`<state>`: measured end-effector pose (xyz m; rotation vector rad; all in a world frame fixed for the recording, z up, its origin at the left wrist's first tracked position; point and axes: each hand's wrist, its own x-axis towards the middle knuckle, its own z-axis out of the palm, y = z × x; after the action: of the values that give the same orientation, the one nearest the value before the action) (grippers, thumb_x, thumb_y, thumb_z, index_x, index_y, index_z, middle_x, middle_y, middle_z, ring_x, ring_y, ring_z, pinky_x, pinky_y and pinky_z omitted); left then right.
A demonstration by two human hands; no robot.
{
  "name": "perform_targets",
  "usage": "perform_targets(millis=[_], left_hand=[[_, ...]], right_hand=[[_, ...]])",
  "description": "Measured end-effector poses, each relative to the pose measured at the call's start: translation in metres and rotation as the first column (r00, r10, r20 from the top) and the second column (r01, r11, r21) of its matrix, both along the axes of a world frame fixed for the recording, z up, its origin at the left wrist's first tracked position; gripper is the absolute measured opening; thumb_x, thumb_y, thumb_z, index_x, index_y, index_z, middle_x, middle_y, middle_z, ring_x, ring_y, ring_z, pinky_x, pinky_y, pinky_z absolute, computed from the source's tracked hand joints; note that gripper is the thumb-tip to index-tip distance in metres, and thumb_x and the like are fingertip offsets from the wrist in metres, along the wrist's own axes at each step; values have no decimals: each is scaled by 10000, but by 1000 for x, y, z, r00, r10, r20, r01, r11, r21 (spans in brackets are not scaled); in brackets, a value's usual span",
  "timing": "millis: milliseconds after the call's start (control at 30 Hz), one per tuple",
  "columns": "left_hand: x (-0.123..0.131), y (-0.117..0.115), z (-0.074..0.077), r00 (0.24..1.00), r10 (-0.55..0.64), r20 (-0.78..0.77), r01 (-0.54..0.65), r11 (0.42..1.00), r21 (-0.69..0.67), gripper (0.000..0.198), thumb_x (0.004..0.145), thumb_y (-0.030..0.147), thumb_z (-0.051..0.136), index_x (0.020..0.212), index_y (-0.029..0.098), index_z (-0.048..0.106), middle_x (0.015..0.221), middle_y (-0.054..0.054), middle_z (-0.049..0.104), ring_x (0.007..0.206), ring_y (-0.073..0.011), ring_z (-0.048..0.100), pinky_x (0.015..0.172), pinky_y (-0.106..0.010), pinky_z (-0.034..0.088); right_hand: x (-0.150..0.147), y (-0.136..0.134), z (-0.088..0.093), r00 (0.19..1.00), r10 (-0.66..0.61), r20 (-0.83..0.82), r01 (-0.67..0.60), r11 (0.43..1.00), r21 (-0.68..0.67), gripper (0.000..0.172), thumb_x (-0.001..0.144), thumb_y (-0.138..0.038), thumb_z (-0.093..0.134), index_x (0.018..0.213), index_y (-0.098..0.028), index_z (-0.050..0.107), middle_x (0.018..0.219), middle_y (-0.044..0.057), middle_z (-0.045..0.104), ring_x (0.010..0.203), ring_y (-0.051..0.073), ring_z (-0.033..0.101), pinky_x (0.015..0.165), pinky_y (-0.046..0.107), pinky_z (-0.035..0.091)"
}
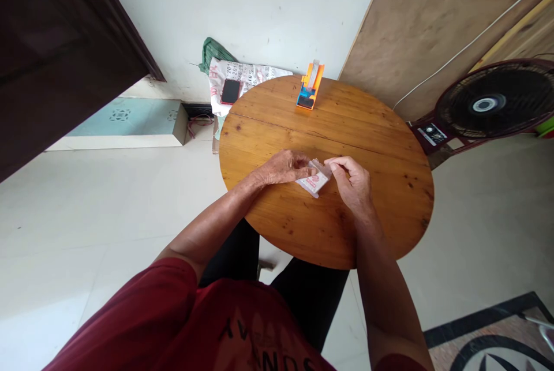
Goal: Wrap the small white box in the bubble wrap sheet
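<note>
A small white packet with red print, in clear plastic [315, 183], lies at a slant on the round wooden table [277, 134]. My left hand [287, 167] is on its left side, fingers closed on the packet's upper left edge. At the upper right corner, my right hand [354, 182] pinches the edge of the clear plastic between thumb and forefinger. Farther back on the table stands an orange and blue tape dispenser [310, 85] with a roll of tape, touched by neither hand.
Left of the table, a dark phone [231, 92] rests on a printed white sack [219, 74], near a green bag [213, 52]. A large black fan [489, 104] stands at the right. A white wall and a wooden board are behind the table.
</note>
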<state>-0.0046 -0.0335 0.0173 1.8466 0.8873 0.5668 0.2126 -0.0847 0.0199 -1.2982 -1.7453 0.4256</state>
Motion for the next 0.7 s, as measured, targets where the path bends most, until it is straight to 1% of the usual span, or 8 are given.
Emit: perform_targets(millis=[133, 233, 367, 533, 700], left_hand=[[0, 0, -1, 999, -22, -31, 23, 1000, 21, 553, 839, 642, 614, 1079, 161, 742, 884, -51, 727, 779, -164, 634, 651, -231, 439], [0, 0, -1, 999, -24, -44, 26, 999, 46, 525, 826, 611, 643, 1100, 174, 738, 907, -44, 732, 769, -155, 631, 671, -232, 448], [0, 0, -1, 999, -28, -28, 29, 999, 36, 489, 813, 560, 673, 1113, 179, 738, 916, -34, 743, 799, -161, 647, 721, -240, 472], [-1, -1, 1, 999, -43, -28, 44, 999, 29, 496, 793, 539, 707, 1144, 190, 731, 931, -30, 746, 804, -166, 656, 728, -245, 481], [0, -2, 3, 997, -77, 0, 77, 997, 28, 493, 804, 504, 714, 1186, 193, 716, 955, -37, 743, 810, -164, 656, 738, -252, 485]], right_hand=[[0, -2, 4, 999, 12, -43, -13, 1000, -13, 154, 954, -287, 565, 926, -240, 709, 916, 27, 766, 860, 205, 712, 786, 360, 550], [-1, -3, 8, 998, 6, -62, -7, 1000, -28, 160, 953, -295, 567, 925, -239, 714, 898, 27, 766, 836, 199, 711, 777, 362, 559], [-2, -4, 12, 996, 3, -88, -7, 999, -50, 171, 954, -313, 570, 926, -240, 722, 875, 24, 766, 822, 198, 713, 778, 366, 566], [-1, -5, 13, 994, 12, -111, -18, 998, -53, 170, 962, -310, 570, 938, -242, 723, 865, 23, 761, 817, 198, 715, 795, 377, 564], [1, -5, 12, 987, 8, -161, -17, 998, -56, 157, 964, -321, 580, 947, -251, 719, 858, 21, 756, 818, 209, 717, 800, 400, 564]])
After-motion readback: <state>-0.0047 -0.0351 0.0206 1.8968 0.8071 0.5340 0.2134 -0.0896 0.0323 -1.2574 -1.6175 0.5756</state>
